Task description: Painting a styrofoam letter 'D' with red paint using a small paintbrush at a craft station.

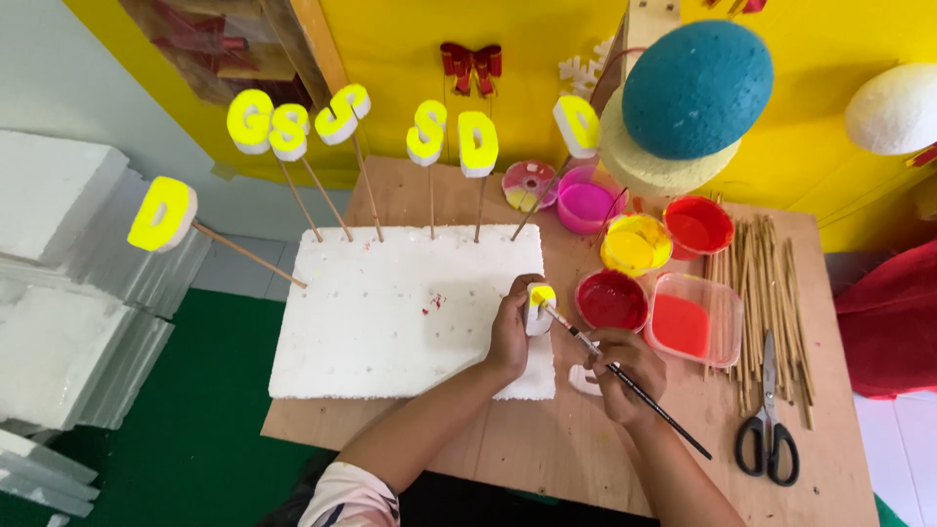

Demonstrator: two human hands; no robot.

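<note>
Foam block (390,312) lies flat on the wooden table (547,459), and everything else sits around it. At its near right corner the left hand (509,337) pinches a small white foam letter (538,308) between thumb and fingers, its top edge already yellow and its sides bare. Just right of that corner the right hand (625,376) grips a thin brush (630,383) like a pen, the tip touching the letter. A second unpainted white piece (584,381) lies on the table under that hand.

Six yellow-faced letters (342,122) stand on sticks pushed into the block's far edge, and one more (161,215) leans out off its left side, so much of the painting looks finished; the held letter is partly coated and the loose piece untouched.

Right of the block are open paint tubs: pink (589,203), yellow (636,244), two round reds (611,299) and a square red (683,322). Further right lie spare sticks (771,278) and scissors (768,429).
</note>
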